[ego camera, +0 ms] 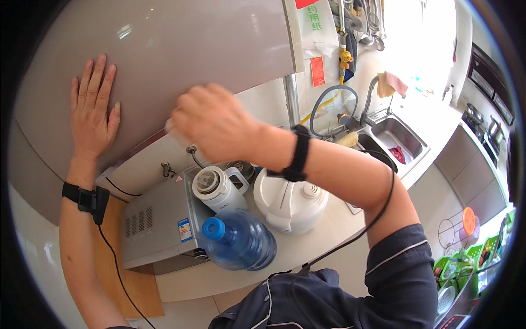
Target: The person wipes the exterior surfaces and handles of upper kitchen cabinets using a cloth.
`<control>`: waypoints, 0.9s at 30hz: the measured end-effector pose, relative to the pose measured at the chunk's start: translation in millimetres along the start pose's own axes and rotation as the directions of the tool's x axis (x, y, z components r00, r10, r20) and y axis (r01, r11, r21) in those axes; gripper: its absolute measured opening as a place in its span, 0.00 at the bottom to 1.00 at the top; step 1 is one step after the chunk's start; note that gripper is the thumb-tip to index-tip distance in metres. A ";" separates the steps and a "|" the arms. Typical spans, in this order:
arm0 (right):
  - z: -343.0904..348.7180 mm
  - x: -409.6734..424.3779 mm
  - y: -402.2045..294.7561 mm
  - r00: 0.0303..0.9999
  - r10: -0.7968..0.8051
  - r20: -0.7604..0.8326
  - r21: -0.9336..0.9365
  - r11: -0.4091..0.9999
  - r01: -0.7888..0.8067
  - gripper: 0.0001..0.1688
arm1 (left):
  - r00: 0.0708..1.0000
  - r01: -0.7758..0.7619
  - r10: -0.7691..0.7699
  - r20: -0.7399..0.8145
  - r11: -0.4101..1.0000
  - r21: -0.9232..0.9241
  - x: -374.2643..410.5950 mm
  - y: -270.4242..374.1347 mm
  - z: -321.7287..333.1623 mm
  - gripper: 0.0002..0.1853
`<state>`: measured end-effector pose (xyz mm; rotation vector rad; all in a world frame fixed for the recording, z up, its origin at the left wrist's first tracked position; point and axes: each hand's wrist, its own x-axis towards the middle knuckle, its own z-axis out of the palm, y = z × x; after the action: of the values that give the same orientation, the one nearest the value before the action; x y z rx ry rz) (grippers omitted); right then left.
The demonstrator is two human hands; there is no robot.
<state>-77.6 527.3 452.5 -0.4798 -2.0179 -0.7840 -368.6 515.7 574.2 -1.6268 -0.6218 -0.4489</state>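
Note:
My left hand (92,103) lies flat with spread fingers against the glossy grey-beige front of a wall cabinet (189,45). To its right, my right hand (213,123) is curled at the cabinet's lower edge and blurred. A bit of white material, seemingly a cloth (170,128), shows at its fingers; most of it is hidden by the hand. Beneath that hand, a white insulated jug (222,197) stands on the counter beside a grey microwave oven (152,230). A blue water bottle (242,242) with a capped neck is nearer to me, left of a white rice cooker (291,209).
A metal pipe (291,98) runs down beside the cabinet. Further right are a grey hose (314,111), a faucet (367,98) and a steel sink (404,133). A black cable (370,226) hangs along my right arm. Green baskets (472,259) stand at lower right.

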 end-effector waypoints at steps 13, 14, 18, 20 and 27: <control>-112.6 -25.5 103.1 0.945 0.100 -0.311 -0.166 0.973 -0.158 0.30 | 0.999 -0.002 0.002 -0.032 1.000 0.005 -0.8 -0.3 7.1 0.34; -136.3 -5.8 91.9 0.974 0.222 0.046 -0.066 0.974 -0.218 0.30 | 1.000 -0.007 0.008 -0.030 1.000 0.017 -6.8 -0.7 7.4 0.31; -50.8 -18.9 106.0 0.933 -0.042 -0.357 -0.258 0.964 -0.056 0.31 | 0.998 -0.026 0.027 -0.049 0.999 0.028 5.9 -1.1 7.7 0.32; -40.1 -33.0 93.7 0.956 -0.022 -0.293 -0.219 0.975 -0.044 0.33 | 0.997 -0.037 0.037 -0.065 0.999 0.009 6.1 -1.6 2.8 0.33; -42.6 -57.3 85.7 0.991 -0.068 -0.115 -0.109 0.992 0.055 0.30 | 1.000 0.030 -0.029 0.011 0.999 -0.020 -0.3 -1.5 -1.7 0.37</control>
<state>29.6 558.2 450.4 -0.4228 -1.8960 -0.9392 -369.7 514.1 575.5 -1.6415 -0.6515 -0.4699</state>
